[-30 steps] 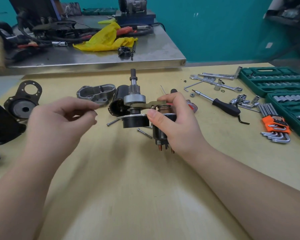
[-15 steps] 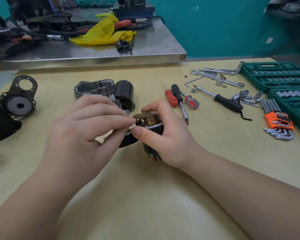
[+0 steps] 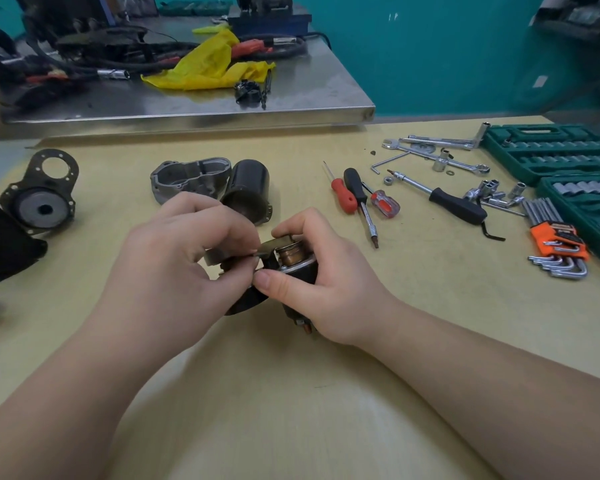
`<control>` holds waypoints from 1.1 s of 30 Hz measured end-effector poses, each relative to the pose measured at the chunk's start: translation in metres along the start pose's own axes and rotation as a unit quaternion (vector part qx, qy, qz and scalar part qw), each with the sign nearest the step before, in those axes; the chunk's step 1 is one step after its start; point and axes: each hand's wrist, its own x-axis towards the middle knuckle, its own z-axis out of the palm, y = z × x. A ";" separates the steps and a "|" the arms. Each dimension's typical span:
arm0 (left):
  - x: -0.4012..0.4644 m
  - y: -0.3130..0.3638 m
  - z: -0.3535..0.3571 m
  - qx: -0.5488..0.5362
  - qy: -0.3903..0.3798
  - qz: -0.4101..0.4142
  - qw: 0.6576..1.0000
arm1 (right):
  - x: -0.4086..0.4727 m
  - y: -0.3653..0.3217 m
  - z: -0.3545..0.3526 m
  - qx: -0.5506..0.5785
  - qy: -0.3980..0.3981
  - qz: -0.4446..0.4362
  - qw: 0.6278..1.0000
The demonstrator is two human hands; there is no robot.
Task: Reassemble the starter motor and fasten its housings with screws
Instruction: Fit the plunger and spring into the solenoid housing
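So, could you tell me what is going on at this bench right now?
A person is putting a starter motor back together by hand. The right hand grips the small motor assembly on the wooden table, while the left hand pinches a part at its top. The grey housing and the black cylinder lie unattached behind the hands. The screwdrivers lie untouched to the right, so no screws are going in yet.

Pale wooden table (image 3: pixel 291 393): grey housing (image 3: pixel 187 178) and black cylinder (image 3: pixel 248 188) upper centre; screwdrivers (image 3: pixel 357 195), ratchet (image 3: pixel 454 202), hex keys (image 3: pixel 558 247), green socket cases (image 3: pixel 551 150) at right.
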 end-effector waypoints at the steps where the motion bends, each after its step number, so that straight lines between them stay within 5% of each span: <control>1: 0.000 0.000 -0.001 0.007 -0.007 -0.001 1.000 | 0.000 0.000 0.000 -0.006 -0.001 0.001 1.000; 11: 0.008 -0.010 -0.009 0.074 -0.098 0.144 0.982 | -0.001 0.000 -0.001 -0.096 -0.045 0.001 0.994; 26: 0.010 -0.025 -0.009 0.073 -0.115 0.141 0.981 | -0.003 -0.002 -0.002 -0.152 -0.066 -0.024 0.986; 33: 0.015 -0.009 -0.019 0.055 -0.193 0.103 0.974 | -0.007 -0.010 -0.002 -0.183 -0.062 -0.072 0.978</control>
